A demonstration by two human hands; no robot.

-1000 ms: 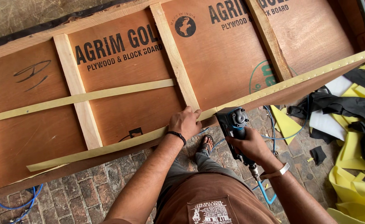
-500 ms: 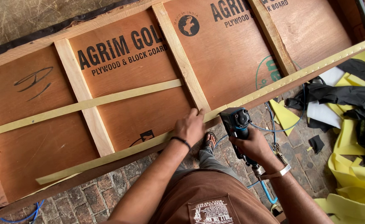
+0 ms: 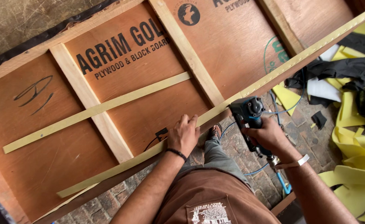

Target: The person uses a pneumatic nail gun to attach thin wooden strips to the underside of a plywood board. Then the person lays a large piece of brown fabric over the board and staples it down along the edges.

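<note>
The right hand (image 3: 269, 136) is wrapped tight round the grip of a blue and black air-powered staple gun (image 3: 248, 116), its nose set against the long pale yellow strip (image 3: 273, 76) along the near edge of the brown plywood frame (image 3: 157, 103); the left hand (image 3: 183, 135) lies flat, fingers spread, pressing that strip just beside the gun; a blue hose (image 3: 282, 182) trails below; yellow foam scraps (image 3: 356, 145) and black cloth (image 3: 352, 70) lie on the brick floor (image 3: 240, 145) to the right.

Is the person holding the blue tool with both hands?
No, only the right hand grips the blue tool; the left hand presses on the yellow strip along the plywood frame's edge.
</note>
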